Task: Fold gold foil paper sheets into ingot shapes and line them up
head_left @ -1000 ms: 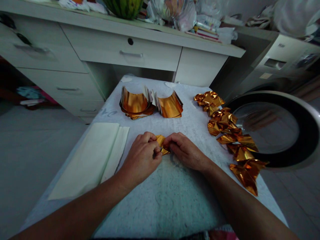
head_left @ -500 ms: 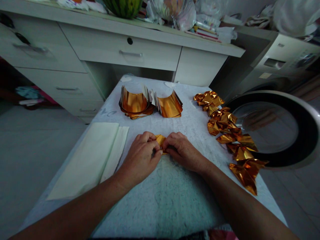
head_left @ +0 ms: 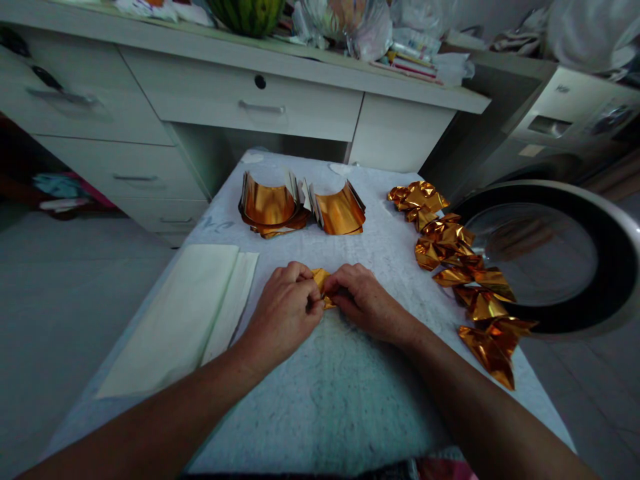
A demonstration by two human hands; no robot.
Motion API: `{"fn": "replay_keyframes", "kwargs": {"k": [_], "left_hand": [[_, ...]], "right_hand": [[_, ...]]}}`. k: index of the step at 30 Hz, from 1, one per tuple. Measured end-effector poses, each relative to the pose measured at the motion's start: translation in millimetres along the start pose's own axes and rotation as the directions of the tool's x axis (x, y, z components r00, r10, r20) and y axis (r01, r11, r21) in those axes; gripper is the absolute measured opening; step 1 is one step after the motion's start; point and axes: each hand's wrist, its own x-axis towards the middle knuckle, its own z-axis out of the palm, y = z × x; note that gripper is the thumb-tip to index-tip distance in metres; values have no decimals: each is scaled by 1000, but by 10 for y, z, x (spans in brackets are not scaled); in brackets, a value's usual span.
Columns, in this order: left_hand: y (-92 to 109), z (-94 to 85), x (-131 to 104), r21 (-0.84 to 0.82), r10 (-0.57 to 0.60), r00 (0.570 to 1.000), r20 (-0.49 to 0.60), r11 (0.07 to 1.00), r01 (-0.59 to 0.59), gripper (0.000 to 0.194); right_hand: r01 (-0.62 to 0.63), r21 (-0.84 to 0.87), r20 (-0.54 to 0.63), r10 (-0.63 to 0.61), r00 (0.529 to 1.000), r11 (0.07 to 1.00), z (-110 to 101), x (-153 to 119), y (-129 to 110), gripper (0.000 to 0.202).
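A cloth is covering the table [head_left: 345,407], and nearest on its left side, white paper [head_left: 175,320] is lying flat. In the middle, the left hand [head_left: 287,307] is pinching a small gold paper [head_left: 320,277], its fingers clamping the left side. The right hand [head_left: 367,300] is pinching the other side, its fingers closing on the edge. Both hands are hiding part of this paper, which is resting low over the table between them. Along the right edge, shiny folded gold shapes [head_left: 445,240] are lying in a long row. Just beyond that edge, a round door [head_left: 613,267] is hanging open from a washing machine [head_left: 530,163]. Behind the hands, two curved gold stacks [head_left: 270,203] are sitting side by side. Farther back, white drawers [head_left: 260,100] are standing, and a watermelon [head_left: 247,15] and clear bags [head_left: 373,40] are resting on top.
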Motion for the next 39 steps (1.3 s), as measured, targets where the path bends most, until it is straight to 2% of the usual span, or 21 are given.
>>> {"fn": "replay_keyframes", "kwargs": {"k": [20, 28, 39], "left_hand": [[-10, -20, 2, -55, -20, 1000, 2, 998, 20, 16], [-15, -13, 2, -50, -1, 1000, -12, 999, 0, 17], [-49, -29, -25, -94, 0, 1000, 10, 996, 1, 14]], "right_hand": [[-36, -29, -12, 35, 999, 999, 22, 21, -39, 17], [-54, -58, -27, 53, 998, 997, 57, 22, -46, 8], [-44, -69, 7, 44, 999, 997, 26, 0, -74, 15]]}}
